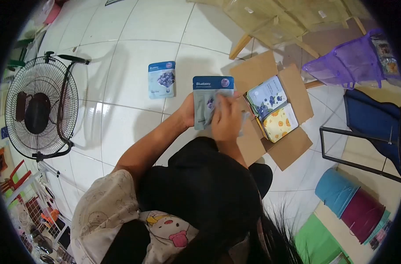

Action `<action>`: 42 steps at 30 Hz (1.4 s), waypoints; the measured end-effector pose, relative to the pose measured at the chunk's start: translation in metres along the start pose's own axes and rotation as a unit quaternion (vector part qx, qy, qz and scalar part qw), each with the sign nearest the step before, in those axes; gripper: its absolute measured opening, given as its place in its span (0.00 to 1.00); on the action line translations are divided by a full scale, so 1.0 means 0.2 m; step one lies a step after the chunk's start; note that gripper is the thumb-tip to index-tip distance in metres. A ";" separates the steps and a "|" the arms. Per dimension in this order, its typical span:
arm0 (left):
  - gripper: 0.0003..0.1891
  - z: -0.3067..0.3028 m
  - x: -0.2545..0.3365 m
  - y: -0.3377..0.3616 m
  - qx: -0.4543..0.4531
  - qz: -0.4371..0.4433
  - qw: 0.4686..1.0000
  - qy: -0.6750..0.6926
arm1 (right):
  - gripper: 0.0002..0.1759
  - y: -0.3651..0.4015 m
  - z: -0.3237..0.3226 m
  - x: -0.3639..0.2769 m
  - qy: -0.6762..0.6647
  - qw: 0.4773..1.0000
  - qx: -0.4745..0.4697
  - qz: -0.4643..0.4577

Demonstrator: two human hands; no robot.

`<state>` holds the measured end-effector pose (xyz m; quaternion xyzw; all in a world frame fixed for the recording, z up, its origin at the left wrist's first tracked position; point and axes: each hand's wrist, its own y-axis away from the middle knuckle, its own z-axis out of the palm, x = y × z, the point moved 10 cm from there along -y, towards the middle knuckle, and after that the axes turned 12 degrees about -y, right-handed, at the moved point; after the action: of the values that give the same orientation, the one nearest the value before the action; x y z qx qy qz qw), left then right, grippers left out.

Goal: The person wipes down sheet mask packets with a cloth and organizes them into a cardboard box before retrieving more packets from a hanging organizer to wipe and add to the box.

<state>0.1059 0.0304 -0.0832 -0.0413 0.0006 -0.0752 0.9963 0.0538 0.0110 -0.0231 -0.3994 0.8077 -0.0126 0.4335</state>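
Observation:
Blueberry packets with a dark blue top band (203,82) are held up in front of me. My left hand (188,111) is closed on their left edge. Over their right side lies my right hand (227,118), its fingers bent and slightly blurred; a crumpled clear wrap shows beside it. Another blueberry packet (161,80) lies flat on the white floor tiles, to the left. At the right stands an open cardboard box (297,90) holding a blueberry packet (267,96) and a yellow-patterned packet (280,123).
A black fan (36,112) stands at the left. Purple mesh (348,61) and wooden legs (240,47) are at the upper right. Blue and maroon buckets (362,210), a black frame (354,163) and a green sheet (319,240) lie at the right.

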 end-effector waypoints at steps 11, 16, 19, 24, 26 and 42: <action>0.30 -0.02 -0.03 -0.04 0.055 -0.014 0.995 -0.079 | 0.18 -0.01 -0.07 0.02 -0.048 0.999 0.017 0.007; 0.29 -0.18 -0.12 -0.01 0.143 -0.069 0.981 -0.114 | 0.18 0.01 -0.05 -0.02 -0.082 0.995 -0.026 -0.055; 0.28 -0.24 -0.19 -0.05 0.181 -0.105 0.972 -0.109 | 0.16 -0.06 -0.22 0.11 -0.035 0.995 0.095 0.021; 0.32 -0.01 -0.16 -0.29 0.138 -0.090 0.961 -0.223 | 0.15 0.09 -0.21 0.00 -0.038 0.999 -0.002 -0.036; 0.34 -0.01 -0.12 -0.33 0.130 -0.080 0.943 -0.294 | 0.16 0.14 -0.29 0.10 -0.018 0.999 0.030 -0.008; 0.24 -0.33 -0.66 -0.97 0.104 -0.197 0.603 -0.766 | 0.15 0.69 -0.71 0.35 -0.189 0.941 0.137 0.246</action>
<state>-0.0542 -0.1455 -0.1331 0.0208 -0.7789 -0.2098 0.5906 -0.1550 0.0125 -0.0337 -0.1204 0.7742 0.0599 0.6185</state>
